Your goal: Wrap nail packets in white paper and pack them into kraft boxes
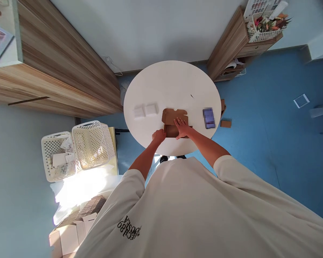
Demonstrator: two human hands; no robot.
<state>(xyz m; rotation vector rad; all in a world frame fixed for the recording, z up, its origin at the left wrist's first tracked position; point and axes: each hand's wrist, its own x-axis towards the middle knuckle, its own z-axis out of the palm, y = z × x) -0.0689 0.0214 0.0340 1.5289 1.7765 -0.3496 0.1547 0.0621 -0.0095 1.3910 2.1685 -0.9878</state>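
Observation:
A brown cardboard box [170,116] lies on the round white table [174,77], its lid laid back with slotted flaps showing. My left hand [158,135] is closed on the box's left side wall near the front corner. Spread fingers of my right hand [182,128] press flat across the box, over the fold between lid and base. Part of the base is hidden under that hand. To the left of the box lie two small white packets [151,109]. A phone [209,118], blurred out, rests on the table at the right.
White perforated baskets [90,123] stand at the left, one holding papers and packets. Stacked flat cardboard [93,206] is at lower left. A wooden cabinet [227,39] with a basket on top stands back right. Small brown boxes [226,124] lie on the blue floor.

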